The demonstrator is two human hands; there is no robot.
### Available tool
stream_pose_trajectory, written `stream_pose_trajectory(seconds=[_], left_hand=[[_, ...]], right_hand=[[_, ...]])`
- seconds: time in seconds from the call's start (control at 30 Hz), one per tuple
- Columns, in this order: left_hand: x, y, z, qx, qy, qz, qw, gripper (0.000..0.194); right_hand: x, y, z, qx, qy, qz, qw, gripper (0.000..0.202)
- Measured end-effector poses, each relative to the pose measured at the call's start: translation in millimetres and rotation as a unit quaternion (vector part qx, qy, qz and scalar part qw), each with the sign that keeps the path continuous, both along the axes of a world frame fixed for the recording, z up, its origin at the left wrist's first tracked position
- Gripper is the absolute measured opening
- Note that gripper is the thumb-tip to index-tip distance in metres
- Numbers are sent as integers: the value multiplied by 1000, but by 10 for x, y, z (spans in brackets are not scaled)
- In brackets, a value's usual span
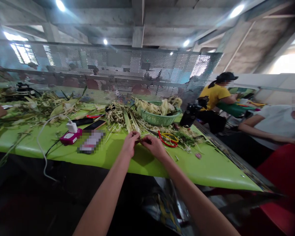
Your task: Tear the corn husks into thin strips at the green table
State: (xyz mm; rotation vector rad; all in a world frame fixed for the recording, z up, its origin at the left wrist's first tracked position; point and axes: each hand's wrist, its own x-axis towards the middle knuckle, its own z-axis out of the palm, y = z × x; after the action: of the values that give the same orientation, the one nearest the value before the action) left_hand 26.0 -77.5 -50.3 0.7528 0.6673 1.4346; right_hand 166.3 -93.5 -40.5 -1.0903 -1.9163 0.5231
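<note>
Above the green table (108,154), left hand (130,143) and right hand (154,146) meet fingertip to fingertip, both arms outstretched, pinching a thin husk strip (140,139). Fingers hide most of the strip; its form is unclear.

A bare concrete ceiling (142,19) with heavy beams carries small round lamps (105,41). A perforated metal screen (113,70) spans the far edge of the green table (211,167). Daylight floods a window (23,52) far left and an opening (287,63) far right, beside a pale wall (260,83).
</note>
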Motion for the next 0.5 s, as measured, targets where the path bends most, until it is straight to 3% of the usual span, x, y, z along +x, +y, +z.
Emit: stream_pose_trajectory(seconds=[0.17,0.33,0.5], left_hand=[[-14,-18,30,12,-28,-7,999,32],[-22,-42,51,10,-33,2,999,33],[-27,-55,53,-3,-7,10,1000,32]], right_hand=[[11,-3,-7,-18,-16,15,1000,10],[42,-74,99,-12,-73,15,997,18],[304,-108,158,33,-87,-74,993,16]])
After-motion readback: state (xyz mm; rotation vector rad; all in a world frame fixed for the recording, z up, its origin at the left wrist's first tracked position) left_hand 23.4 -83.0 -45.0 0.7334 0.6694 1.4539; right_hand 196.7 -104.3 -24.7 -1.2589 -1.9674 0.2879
